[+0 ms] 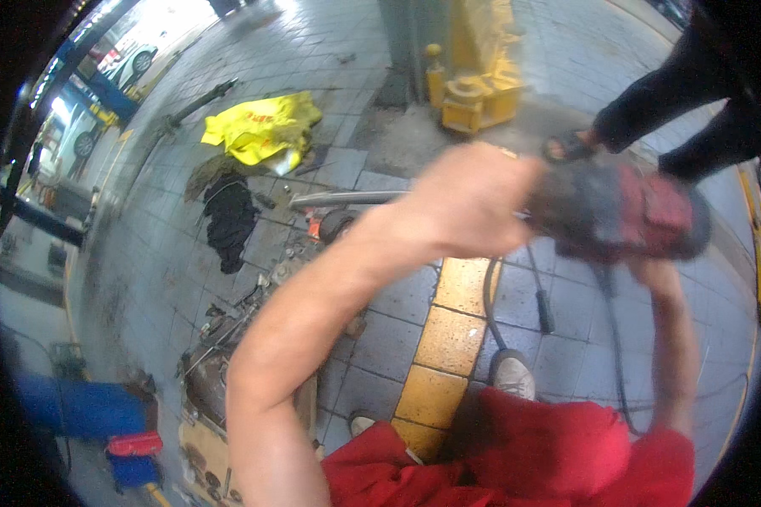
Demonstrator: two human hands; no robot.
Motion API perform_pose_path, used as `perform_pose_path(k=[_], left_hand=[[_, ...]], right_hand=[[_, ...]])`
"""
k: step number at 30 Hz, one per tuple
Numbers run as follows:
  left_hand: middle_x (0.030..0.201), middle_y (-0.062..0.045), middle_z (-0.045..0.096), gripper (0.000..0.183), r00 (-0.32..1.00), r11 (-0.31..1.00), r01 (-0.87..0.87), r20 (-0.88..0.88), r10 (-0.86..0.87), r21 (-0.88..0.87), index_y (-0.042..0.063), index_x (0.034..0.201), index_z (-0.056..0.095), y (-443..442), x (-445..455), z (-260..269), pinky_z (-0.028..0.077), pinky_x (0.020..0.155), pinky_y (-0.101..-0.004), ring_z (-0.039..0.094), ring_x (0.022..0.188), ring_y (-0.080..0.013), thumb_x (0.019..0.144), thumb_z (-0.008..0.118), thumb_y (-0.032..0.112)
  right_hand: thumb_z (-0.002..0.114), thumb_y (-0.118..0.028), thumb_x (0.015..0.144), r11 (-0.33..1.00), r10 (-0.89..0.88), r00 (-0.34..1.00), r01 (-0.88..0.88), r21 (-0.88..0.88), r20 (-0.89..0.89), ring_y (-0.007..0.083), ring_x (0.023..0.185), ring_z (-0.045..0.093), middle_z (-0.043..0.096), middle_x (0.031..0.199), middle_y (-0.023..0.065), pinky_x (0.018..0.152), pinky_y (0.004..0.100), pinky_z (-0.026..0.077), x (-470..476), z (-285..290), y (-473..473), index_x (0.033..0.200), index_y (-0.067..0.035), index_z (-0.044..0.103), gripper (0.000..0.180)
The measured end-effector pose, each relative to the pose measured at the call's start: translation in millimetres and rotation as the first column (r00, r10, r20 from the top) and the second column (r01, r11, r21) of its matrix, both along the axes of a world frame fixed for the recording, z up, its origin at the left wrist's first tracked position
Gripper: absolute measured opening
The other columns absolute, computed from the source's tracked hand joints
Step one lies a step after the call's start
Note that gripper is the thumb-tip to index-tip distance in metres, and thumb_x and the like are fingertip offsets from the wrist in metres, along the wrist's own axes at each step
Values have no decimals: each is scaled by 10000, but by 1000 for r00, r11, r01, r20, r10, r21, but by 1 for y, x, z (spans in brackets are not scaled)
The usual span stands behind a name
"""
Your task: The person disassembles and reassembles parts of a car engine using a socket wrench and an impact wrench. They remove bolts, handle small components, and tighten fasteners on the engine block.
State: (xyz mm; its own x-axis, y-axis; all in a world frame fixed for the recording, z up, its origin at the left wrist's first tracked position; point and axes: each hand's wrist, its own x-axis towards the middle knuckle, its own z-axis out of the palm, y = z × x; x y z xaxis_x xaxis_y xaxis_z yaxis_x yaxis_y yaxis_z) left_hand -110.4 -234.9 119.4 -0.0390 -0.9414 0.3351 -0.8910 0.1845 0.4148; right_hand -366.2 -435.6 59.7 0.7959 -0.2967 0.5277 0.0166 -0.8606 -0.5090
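Note:
A red and black corded power tool (634, 209), blurred by motion, is raised in front of me. My left hand (482, 199) is closed around its front end at the left; what lies inside the fingers is hidden. From below, my right hand (652, 271) grips the tool's handle, mostly covered by the tool body. A dark cord (615, 342) hangs down beside my right forearm. Under my left arm, greasy metal engine parts (279, 275) lie on the floor, partly hidden. Beyond them are an orange and black tool (328, 225) and a metal tube (355, 199).
A yellow plastic sheet (260, 130) and black cloth (228, 215) lie on the tiled floor (387, 342). A yellow lift base (482, 104) stands ahead. At right is another person's leg (666, 89). A cable connector (544, 310) lies near my shoe (513, 377).

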Motion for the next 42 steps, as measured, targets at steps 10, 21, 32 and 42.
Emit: perform_pose_path(k=[10, 21, 32, 42], left_hand=[[948, -241, 714, 313, 990, 950, 135, 12, -144, 283, 24, 1116, 614, -108, -56, -101, 569, 791, -521, 701, 925, -437, 830, 692, 126], [1061, -172, 669, 459, 991, 995, 100, 92, -100, 8, 78, 1331, 616, -183, -23, -103, 537, 896, -479, 657, 1031, -396, 878, 690, 73], [1139, -180, 689, 452, 979, 977, -121, 142, 147, -177, 71, 1350, 637, -238, 37, -118, 516, 957, -457, 649, 1101, -385, 901, 685, 62], [1091, -197, 677, 424, 935, 946, -313, 148, 322, -81, 44, 1307, 645, -273, 97, -175, 517, 938, -486, 644, 1070, -399, 886, 685, 83]], right_hand=[[786, -76, 841, 191, -344, 916, 282, 940, -205, 211, 1034, 654, 658, 1188, 96, 898, 390, 560, -82, -124, 32, 1316, 12, 586, 523], [821, -159, 847, 481, -413, 882, 424, 768, -228, 194, 1161, 616, 681, 1240, 77, 1000, 364, 500, -32, -131, -58, 1278, -39, 664, 474], [819, -126, 849, 682, -260, 964, 228, 695, -61, 166, 1102, 637, 717, 1195, 71, 994, 369, 511, 71, -158, -186, 1257, -48, 689, 436], [785, -64, 881, 449, -265, 963, 86, 889, 41, 140, 926, 656, 735, 1068, 49, 867, 317, 540, 157, -188, -212, 1133, -22, 721, 264]])
